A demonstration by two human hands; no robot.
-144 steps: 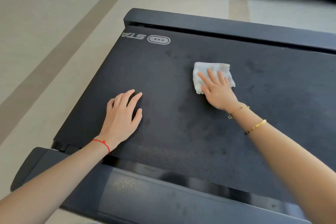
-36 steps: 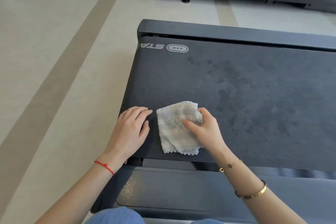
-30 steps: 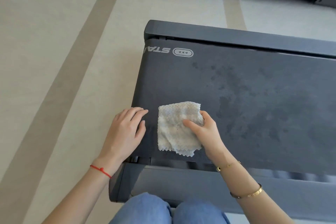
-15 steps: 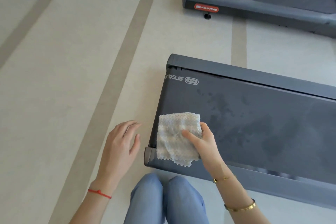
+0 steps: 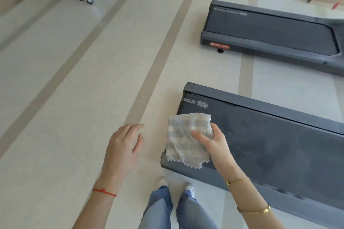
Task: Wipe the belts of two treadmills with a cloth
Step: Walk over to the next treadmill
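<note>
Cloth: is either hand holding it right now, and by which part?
The right hand pinches the cloth near its upper right corner, thumb on top; the rest hangs loose. The left hand holds nothing.

Bright, even daylight; soft shadows; wide-angle edge distortion.

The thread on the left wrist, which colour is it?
Red thread, seen in the head view.
</note>
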